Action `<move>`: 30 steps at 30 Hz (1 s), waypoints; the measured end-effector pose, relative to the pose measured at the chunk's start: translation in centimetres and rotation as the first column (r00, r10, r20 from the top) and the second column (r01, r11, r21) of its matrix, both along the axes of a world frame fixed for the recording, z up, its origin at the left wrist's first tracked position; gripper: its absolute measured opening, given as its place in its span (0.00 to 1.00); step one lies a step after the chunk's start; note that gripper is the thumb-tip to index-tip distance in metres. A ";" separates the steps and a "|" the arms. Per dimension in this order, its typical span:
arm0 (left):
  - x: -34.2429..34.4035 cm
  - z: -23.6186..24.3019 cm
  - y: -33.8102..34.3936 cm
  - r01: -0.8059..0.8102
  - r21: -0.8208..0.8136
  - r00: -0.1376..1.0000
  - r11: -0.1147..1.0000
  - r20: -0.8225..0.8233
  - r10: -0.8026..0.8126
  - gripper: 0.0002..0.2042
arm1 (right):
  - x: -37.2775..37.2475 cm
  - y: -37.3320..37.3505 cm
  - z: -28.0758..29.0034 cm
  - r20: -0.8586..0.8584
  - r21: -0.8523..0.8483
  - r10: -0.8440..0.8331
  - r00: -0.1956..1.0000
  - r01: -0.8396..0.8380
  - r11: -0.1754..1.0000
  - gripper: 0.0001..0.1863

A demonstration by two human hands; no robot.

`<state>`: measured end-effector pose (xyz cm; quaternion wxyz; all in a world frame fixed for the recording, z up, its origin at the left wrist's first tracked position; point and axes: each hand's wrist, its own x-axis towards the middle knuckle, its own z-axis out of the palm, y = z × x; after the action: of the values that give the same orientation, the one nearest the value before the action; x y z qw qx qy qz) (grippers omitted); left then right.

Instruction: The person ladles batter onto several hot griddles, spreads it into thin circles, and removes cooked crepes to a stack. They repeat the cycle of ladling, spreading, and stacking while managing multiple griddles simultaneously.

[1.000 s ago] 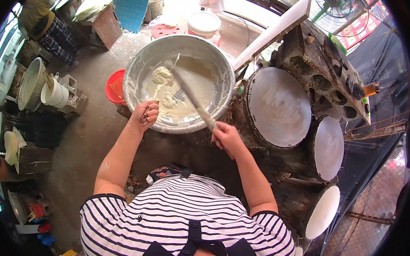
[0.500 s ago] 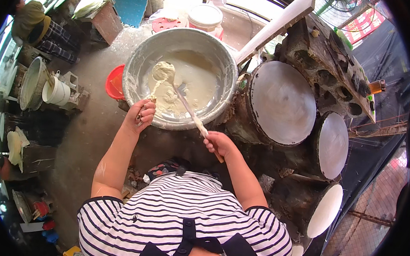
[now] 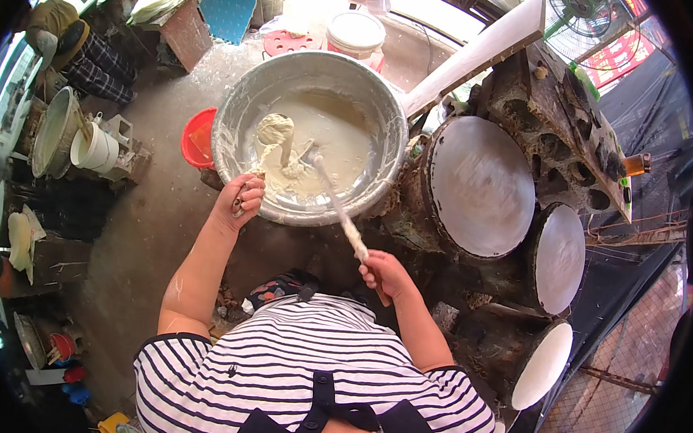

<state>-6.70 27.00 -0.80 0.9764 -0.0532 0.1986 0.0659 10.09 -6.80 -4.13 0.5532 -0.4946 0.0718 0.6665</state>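
A wide metal basin in front of me holds pale, thick batter. At the basin's near left rim, my left hand is closed round the batter-coated handle of a round ladle. The ladle hangs over the batter, with batter in its bowl and a thick strand running down. My right hand, nearer to me and to the right, grips a long-handled tool with a wooden end. Batter coats part of its shaft. The tool's far end reaches into the basin, right of the ladle; its head cannot be made out.
Round flat griddles on drum-like stoves stand at the right, beside a block with holes. A red bucket touches the basin's left side. Behind it is a lidded white tub. A white bucket and a person are at the left.
My right hand has drawn back toward me and to the right, and the tool's far end has come away from the ladle. A thicker strand of batter now hangs beside the ladle.
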 end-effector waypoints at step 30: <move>-1.4 7.2 -1.0 0.419 0.386 0.840 0.822 -0.509 -0.190 0.07 | -0.1 0.2 5.9 0.993 0.111 -0.102 -0.059 0.166 0.980 0.12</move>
<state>-8.06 25.99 6.42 0.8827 0.2417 0.4012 -0.0379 10.04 -6.61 1.78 0.4853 -0.8249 -0.2865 0.0444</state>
